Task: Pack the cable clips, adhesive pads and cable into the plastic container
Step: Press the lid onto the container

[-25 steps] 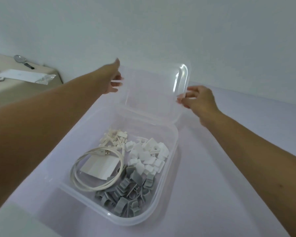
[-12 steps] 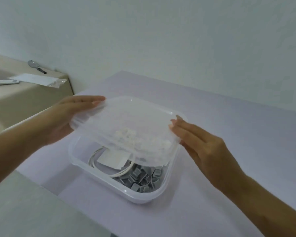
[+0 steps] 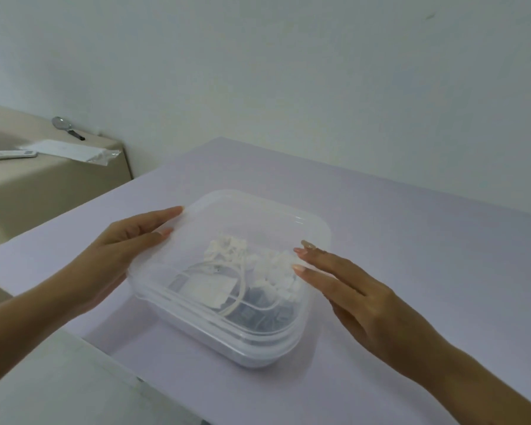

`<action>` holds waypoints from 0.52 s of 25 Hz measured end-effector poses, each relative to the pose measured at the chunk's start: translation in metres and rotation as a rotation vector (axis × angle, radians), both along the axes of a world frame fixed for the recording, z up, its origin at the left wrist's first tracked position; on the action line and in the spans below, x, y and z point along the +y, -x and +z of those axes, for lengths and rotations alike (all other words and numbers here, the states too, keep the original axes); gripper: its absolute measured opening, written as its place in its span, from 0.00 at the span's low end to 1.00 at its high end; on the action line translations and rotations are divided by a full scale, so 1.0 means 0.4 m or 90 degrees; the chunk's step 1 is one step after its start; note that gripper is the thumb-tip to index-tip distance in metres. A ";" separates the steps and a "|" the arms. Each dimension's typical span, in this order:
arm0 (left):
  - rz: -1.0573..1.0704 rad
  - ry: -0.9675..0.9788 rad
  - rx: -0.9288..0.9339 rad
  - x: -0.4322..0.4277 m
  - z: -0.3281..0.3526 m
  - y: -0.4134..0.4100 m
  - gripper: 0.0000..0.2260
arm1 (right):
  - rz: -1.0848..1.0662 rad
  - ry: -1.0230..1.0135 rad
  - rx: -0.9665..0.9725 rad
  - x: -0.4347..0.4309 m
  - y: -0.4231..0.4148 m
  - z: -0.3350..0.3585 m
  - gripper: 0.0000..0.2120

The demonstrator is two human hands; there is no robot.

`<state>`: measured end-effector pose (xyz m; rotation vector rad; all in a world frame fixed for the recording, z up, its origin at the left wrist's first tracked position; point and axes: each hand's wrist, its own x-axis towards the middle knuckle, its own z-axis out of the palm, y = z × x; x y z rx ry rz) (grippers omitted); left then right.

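Note:
The clear plastic container [image 3: 258, 348] sits on the lilac table, its translucent lid [image 3: 249, 222] lying flat over it. Through the lid I see white cable clips [image 3: 273, 271], grey clips [image 3: 258, 314], a white adhesive pad sheet [image 3: 206, 289] and the coiled white cable [image 3: 241, 289], all blurred. My left hand [image 3: 120, 250] cups the left edge of the lid and container, fingers stretched along the rim. My right hand [image 3: 356, 296] lies flat on the lid's right side with straight fingers.
The lilac table [image 3: 411, 240] runs back to a white wall. At the left stands a beige surface [image 3: 43, 185] with a magnifying glass [image 3: 65, 125], a plastic bag [image 3: 71, 151] and a white remote [image 3: 11, 154]. A pale surface [image 3: 59, 388] lies at the near left.
The lid came down from upright behind the container, through a tilt over the contents, to lie flat on top. Both hands followed it down to its sides.

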<state>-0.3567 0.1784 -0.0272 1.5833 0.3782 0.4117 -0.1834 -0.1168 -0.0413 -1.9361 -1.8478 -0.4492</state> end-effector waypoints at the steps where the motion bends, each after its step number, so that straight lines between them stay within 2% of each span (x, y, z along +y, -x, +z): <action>1: 0.000 -0.006 -0.003 -0.003 -0.002 0.002 0.28 | 0.007 -0.015 0.057 0.001 0.009 -0.003 0.25; 4: 0.030 -0.005 -0.011 -0.014 -0.004 0.000 0.17 | -0.010 -0.105 0.292 0.005 0.046 -0.023 0.20; 7: 0.042 -0.011 0.010 -0.016 -0.005 0.001 0.17 | -0.116 -0.220 0.575 0.030 0.106 -0.039 0.19; 10: 0.047 0.033 0.027 -0.017 -0.003 -0.002 0.16 | -0.194 -0.192 0.893 0.074 0.159 -0.030 0.34; 13: 0.057 0.079 0.028 -0.038 0.003 -0.015 0.15 | -0.237 -0.194 0.973 0.109 0.178 -0.029 0.34</action>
